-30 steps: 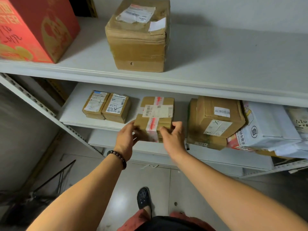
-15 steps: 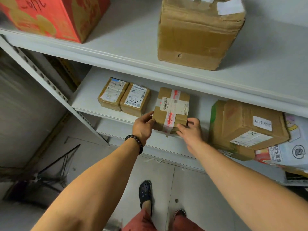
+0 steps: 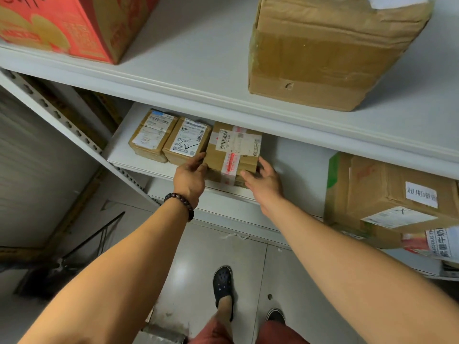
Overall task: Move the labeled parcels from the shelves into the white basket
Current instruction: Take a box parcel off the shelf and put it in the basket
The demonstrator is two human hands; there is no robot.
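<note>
A brown parcel (image 3: pixel 233 155) with a white label and red-printed tape lies on the lower shelf (image 3: pixel 298 165), right against two smaller labeled parcels (image 3: pixel 186 142) (image 3: pixel 151 135) to its left. My left hand (image 3: pixel 190 177), with a bead bracelet at the wrist, grips the parcel's front left corner. My right hand (image 3: pixel 265 182) touches its front right side with spread fingers. The white basket is not in view.
On the upper shelf (image 3: pixel 198 58) stand a big taped brown box (image 3: pixel 323 58) and a red carton (image 3: pixel 74 23). More labeled boxes (image 3: pixel 387 194) are stacked at the right of the lower shelf. A perforated shelf post (image 3: pixel 62 120) slants left. A black stand (image 3: pixel 74 256) lies on the floor.
The taped parcel has slid left along the lower shelf until it meets the two small parcels. My right hand's fingers have spread. The view has shifted left and closer.
</note>
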